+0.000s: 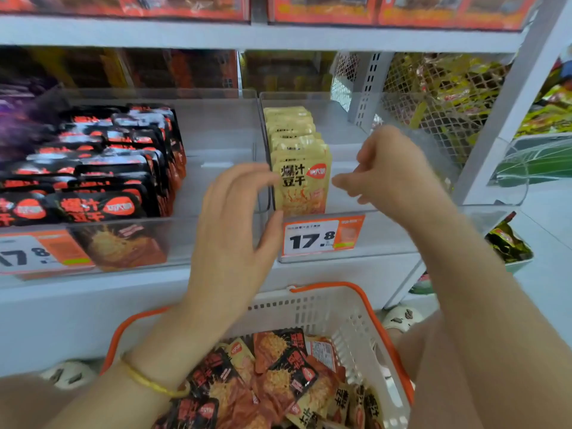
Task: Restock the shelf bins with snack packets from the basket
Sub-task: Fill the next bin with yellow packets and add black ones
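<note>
My left hand (229, 230), fingers spread, touches the front yellow packet (301, 187) standing in the clear shelf bin (387, 233). My right hand (393, 171), fingers curled and empty, hovers beside it, above the basket (349, 323).

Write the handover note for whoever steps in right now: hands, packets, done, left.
Left hand: fingers relaxed, empty, at the front yellow packet's left edge.
Right hand: fingers curled, nothing visible in them, by its right edge.
Done: one upright yellow row along the right bin's left wall; left bin holds rows of black packets.
Left: basket holds loose black and yellow packets; the right bin has room beside the row.
</note>
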`<action>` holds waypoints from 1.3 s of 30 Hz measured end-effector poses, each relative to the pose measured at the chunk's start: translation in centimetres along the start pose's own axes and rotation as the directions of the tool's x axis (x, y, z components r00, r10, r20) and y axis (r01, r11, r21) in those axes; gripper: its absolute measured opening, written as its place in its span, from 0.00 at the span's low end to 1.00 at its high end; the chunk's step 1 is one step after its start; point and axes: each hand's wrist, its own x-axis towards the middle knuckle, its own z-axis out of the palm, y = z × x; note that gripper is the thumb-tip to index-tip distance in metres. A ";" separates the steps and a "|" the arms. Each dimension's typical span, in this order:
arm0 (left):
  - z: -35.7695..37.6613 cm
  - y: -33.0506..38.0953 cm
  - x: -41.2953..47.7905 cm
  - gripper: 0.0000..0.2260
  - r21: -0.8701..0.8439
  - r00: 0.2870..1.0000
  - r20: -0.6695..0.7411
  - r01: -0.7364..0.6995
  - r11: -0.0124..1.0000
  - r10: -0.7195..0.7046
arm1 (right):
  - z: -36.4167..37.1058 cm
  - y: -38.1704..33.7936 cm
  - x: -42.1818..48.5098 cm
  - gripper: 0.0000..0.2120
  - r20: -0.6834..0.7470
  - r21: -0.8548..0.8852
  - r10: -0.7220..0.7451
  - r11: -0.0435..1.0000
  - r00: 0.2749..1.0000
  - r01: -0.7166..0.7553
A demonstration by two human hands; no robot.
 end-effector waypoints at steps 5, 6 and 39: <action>1.8 -1.7 -8.2 0.12 0.047 0.941 0.338 -0.008 0.999 -0.009 | 3.6 2.4 -6.6 0.06 0.527 0.112 0.059 0.984 0.848 -0.139; 2.4 -2.4 -9.3 0.13 0.066 0.907 0.416 0.032 0.997 -0.057 | 6.1 3.6 -6.6 0.03 0.631 -0.028 0.135 0.988 0.764 -0.151; 3.9 -5.9 -12.0 0.11 -0.005 0.237 0.691 0.946 0.323 -0.682 | 10.7 9.0 -7.3 0.10 0.691 0.104 0.298 0.860 0.659 -0.499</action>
